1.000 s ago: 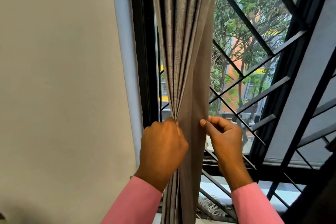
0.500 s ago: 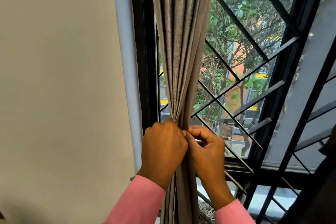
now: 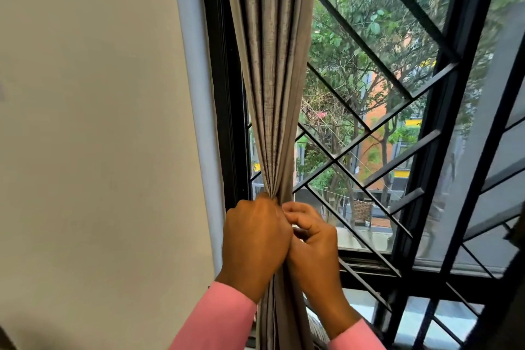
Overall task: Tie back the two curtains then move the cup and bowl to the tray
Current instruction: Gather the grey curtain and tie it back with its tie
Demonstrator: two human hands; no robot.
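Observation:
A grey pleated curtain (image 3: 272,79) hangs at the left side of the window, gathered into a narrow bundle at hand height. My left hand (image 3: 254,244) grips the bundle from the left, fingers wrapped round the folds. My right hand (image 3: 311,247) is pressed against the bundle's right side, touching my left hand, its fingers curled at the fabric. Whether it holds a tie is hidden behind the fingers. Only one curtain is in view. The cup, bowl and tray are out of sight.
A beige wall (image 3: 93,150) fills the left. A black window frame (image 3: 224,122) and a black diagonal metal grille (image 3: 377,133) stand right behind the curtain, with trees and buildings outside. A dark edge (image 3: 508,307) shows at the lower right.
My right hand moved left from the curtain's loose right edge and closed against my left hand. The curtain went from a wider fall to a tight bundle. The view shifted slightly right.

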